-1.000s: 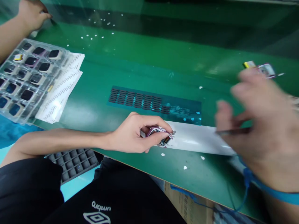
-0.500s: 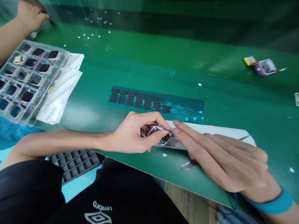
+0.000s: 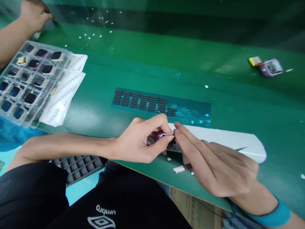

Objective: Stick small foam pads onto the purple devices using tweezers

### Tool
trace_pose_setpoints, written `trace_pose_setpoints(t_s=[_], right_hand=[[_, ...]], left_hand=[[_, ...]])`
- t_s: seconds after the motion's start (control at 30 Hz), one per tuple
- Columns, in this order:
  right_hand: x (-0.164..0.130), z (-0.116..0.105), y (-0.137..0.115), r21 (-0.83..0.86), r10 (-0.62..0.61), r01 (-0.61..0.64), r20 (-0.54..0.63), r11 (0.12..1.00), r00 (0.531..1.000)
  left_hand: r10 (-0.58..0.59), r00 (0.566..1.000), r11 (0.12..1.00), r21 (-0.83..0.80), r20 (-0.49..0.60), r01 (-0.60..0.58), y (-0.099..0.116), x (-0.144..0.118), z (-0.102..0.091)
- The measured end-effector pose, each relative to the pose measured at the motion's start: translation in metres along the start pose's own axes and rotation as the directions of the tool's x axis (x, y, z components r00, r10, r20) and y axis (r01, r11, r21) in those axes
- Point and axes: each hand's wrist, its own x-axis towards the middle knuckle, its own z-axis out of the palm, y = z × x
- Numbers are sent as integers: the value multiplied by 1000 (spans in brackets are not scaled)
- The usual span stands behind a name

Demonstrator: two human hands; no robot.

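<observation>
A green bench top [image 3: 152, 63] fills the view, speckled with small white scraps. On it lie a blue sheet of dark pads [image 3: 159, 106] just beyond the fingers, a white strip [image 3: 228, 141] running out past the right hand's knuckles, and a clear tray of small cases [image 3: 28, 82] with printed sheets [image 3: 63, 92] well off to the left of them. The left hand [image 3: 140, 141] rests on the bench edge, thumb and forefinger pinched shut on a small purple case [image 3: 164, 136]. The right hand [image 3: 214, 165] lies flat, fingers straight, its fingertips [image 3: 177, 127] touching the case. Another person's hand [image 3: 34, 14] is at the far left.
</observation>
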Motion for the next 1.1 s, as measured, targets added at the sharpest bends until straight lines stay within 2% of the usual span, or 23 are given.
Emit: trace_pose_setpoints(t_s=[0.07,0.13,0.23,0.3,0.47,0.67,0.77,0.87,1.0,1.1], right_hand=[[3,-3,-1,-13,11,-11,-1,1000,1000],[3,-2,-3,6,39,-39,-4,999,999],[-3,3,-5,54,74,-73,-15,996,997],[-7,6,-5,106,99,-96,-17,990,995],[-9,8,-5,339,212,-193,-21,921,977],[0,2,-8,572,454,-417,87,706,887],[0,0,-7,630,486,-454,136,630,863],[-2,-3,-7,644,481,-455,151,615,863],[-3,-3,-9,619,466,-446,141,647,873],[-2,-4,-8,629,484,-472,169,618,858]], left_hand=[[57,998,994,92,-23,-55,0,-1,1],[165,985,961,233,-45,-150,-2,-1,0],[346,937,856,420,-35,-301,-6,-1,-1],[400,916,818,457,-16,-349,-8,-1,-2],[396,918,844,399,-11,-359,-11,0,-3],[383,920,843,376,84,-385,-11,-2,-6],[395,914,840,366,97,-401,-11,-3,-6],[415,902,826,366,121,-429,-12,-4,-5],[400,901,824,365,167,-433,-14,-4,-5],[378,905,834,353,195,-424,-14,-4,-5]])
